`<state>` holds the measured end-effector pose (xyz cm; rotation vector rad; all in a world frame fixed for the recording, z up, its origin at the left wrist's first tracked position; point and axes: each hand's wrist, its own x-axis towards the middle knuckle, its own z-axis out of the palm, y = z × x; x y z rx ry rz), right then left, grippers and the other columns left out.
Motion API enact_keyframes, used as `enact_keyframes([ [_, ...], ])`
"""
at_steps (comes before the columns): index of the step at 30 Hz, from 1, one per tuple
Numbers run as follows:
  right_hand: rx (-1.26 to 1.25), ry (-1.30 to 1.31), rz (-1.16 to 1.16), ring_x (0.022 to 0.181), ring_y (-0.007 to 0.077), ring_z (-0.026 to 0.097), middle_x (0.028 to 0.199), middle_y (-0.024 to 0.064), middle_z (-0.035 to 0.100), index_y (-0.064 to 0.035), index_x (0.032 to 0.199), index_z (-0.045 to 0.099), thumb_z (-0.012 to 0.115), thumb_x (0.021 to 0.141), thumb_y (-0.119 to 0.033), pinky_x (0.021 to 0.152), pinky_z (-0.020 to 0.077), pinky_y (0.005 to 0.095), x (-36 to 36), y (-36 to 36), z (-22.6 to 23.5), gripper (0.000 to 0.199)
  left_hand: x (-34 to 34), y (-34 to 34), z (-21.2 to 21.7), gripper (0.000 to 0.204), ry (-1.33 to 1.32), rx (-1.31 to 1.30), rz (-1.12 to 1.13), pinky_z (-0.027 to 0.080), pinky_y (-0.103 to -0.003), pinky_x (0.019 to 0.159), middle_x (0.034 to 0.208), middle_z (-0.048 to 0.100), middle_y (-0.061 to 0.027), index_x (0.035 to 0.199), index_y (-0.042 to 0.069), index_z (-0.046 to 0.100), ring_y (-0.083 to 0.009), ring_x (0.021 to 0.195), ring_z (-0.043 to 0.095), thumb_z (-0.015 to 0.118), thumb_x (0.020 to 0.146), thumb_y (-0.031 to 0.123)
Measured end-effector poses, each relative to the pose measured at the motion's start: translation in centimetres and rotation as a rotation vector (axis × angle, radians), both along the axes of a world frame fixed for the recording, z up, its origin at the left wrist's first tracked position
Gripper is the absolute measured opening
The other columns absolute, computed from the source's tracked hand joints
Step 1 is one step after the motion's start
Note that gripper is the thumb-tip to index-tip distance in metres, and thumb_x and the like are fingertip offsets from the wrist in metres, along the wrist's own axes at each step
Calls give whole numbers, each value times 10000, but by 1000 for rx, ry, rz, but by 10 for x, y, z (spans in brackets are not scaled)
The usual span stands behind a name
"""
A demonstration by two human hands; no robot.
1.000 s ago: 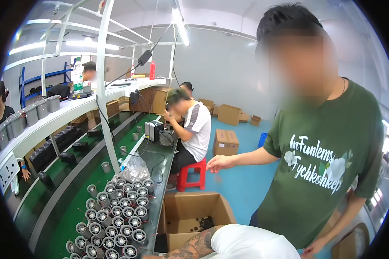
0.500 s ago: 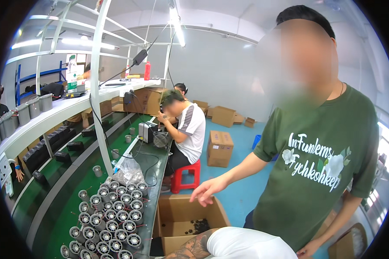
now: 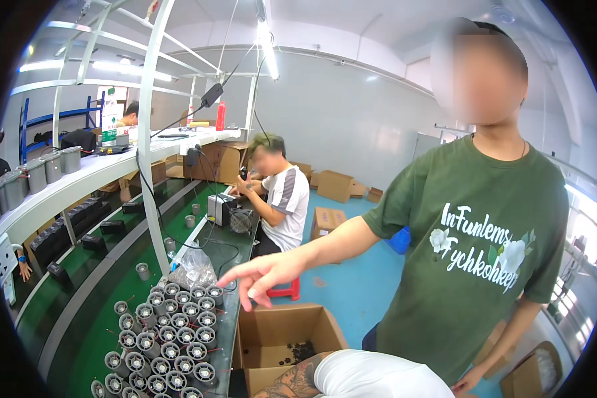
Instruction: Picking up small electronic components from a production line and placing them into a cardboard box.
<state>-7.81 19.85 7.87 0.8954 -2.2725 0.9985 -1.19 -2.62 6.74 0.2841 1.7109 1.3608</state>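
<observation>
Neither of my hands shows in the head view. A tattooed forearm in a white sleeve (image 3: pixel 298 383) lies along the bottom edge, its hand out of frame; I cannot tell whose it is. A person in a green T-shirt (image 3: pixel 471 259) stands at the right with one hand (image 3: pixel 262 275) stretched out, fingers spread. That hand hovers above an open cardboard box (image 3: pixel 272 325), near a cluster of grey cylindrical parts with red wires (image 3: pixel 169 331) on the green belt (image 3: pixel 93 312). A clear plastic bag (image 3: pixel 192 265) sits behind the cluster.
A seated person in a white shirt (image 3: pixel 282 199) works at a small device (image 3: pixel 222 209) further along the bench, above a red stool (image 3: pixel 288 290). A white frame post (image 3: pixel 149 166) rises beside the bag. Cardboard boxes (image 3: pixel 328 219) stand on the blue floor.
The green-shirted person's outstretched hand has moved left across the box toward the cylindrical parts. This person now looms larger and closer in the view.
</observation>
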Motion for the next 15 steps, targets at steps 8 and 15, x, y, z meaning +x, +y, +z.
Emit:
enact_keyframes([
  [8,154,82,-261,590,246,588,694,73,575,-58,751,590,636,913,-194,504,458,385,-13,4,-13,216,-10,-7,24,220,203,-4,-115,501,-290,756,886,727,-103,1027,-12,719,-146,805,633,686,882,151],
  [15,146,24,-81,550,216,594,649,56,577,-88,736,621,687,872,-205,493,476,347,-1,23,0,192,-12,2,10,95,334,180,-166,523,-326,689,825,716,-119,884,7,714,-162,739,671,653,863,77],
])
